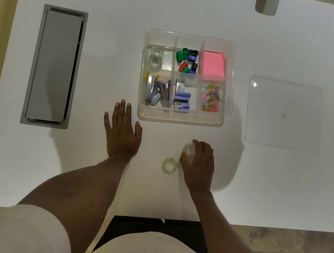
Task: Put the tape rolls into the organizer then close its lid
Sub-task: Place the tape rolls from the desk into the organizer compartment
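Observation:
A clear plastic organizer with six compartments sits mid-table. Its back-left compartment holds two clear tape rolls. Another clear tape roll lies flat on the white table just left of my right hand. That hand is closed around a further clear tape roll, which shows between the fingers and thumb. My left hand rests flat on the table, fingers spread, just left of the organizer's near corner. The clear lid lies flat on the table to the right of the organizer.
Other compartments hold sharpeners, a pink note pad, staple removers, staple boxes and coloured paper clips. A grey cable hatch is set into the table at left. The table's near edge is by my body.

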Available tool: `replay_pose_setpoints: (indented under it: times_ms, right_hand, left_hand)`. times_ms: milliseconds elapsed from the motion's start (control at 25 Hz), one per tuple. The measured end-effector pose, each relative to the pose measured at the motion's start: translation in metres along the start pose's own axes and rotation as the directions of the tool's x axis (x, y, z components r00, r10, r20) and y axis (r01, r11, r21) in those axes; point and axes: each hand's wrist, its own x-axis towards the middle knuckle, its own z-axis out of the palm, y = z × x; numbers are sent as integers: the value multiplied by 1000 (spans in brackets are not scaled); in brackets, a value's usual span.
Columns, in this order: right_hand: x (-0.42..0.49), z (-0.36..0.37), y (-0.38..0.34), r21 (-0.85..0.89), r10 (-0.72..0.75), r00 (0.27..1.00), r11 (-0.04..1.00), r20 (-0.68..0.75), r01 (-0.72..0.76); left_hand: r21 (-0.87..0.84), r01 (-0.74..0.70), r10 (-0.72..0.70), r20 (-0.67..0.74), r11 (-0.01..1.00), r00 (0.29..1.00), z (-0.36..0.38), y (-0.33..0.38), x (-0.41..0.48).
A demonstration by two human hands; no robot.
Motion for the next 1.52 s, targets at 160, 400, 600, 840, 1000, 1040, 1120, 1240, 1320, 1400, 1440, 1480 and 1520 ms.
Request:
replay_pose_setpoints:
  times_ms: [160, 400, 600, 840, 1000, 1040, 1120, 1240, 1320, 1400, 1440, 1480, 1520]
  right_hand:
    - [33, -11, -31, 101, -95, 988, 989, -121, 107]
    - [134, -27, -103, 239, -287, 947, 918, -143, 315]
    - [217, -29, -142, 209, -393, 919, 897, -21, 388]
    - [292, -10, -162, -258, -465, 880, 842, 98, 473]
    - [309, 5, -168, -400, -463, 870, 774, 171, 491]
    - [310, 7, -169, -435, -465, 868, 754, 176, 492]
    - [311, 10, -171, -491, -468, 864, 717, 187, 495]
    - [309, 12, -172, -528, -485, 854, 684, 185, 503]
    - [308, 14, -172, -535, -496, 853, 682, 164, 499]
    - [304, 12, -170, -530, -502, 855, 694, 129, 488]
    - [301, 11, -168, -523, -506, 855, 702, 111, 483]
    - [297, 10, -166, -515, -511, 854, 710, 93, 481]
    - [292, 9, -165, -504, -517, 853, 718, 74, 479]
  left_hand:
    - [8, 10, -10, 21, 1000, 1000, 0, 0, 1]
    - [14, 17, -18, 43, 1000, 999, -1, 2, 3]
    - [29, 28, -30, 67, 999, 997, -2, 1, 3]
    - [42, 32, -36, 97, 999, 995, -2, 1, 4]
    - [43, 28, -32, 100, 999, 995, -3, 2, 4]
    - [46, 26, -30, 99, 999, 995, -3, 2, 4]
    - [41, 27, -31, 96, 999, 995, -3, 2, 4]
    - [39, 28, -31, 98, 999, 995, -2, 3, 5]
    - [47, 27, -32, 103, 999, 994, -1, 2, 5]
    - [51, 24, -29, 103, 998, 994, -1, 2, 5]
    - [51, 24, -29, 102, 998, 994, 0, 2, 5]
    - [52, 25, -30, 100, 998, 994, 0, 2, 5]
    - [53, 27, -32, 101, 998, 994, 0, 1, 5]
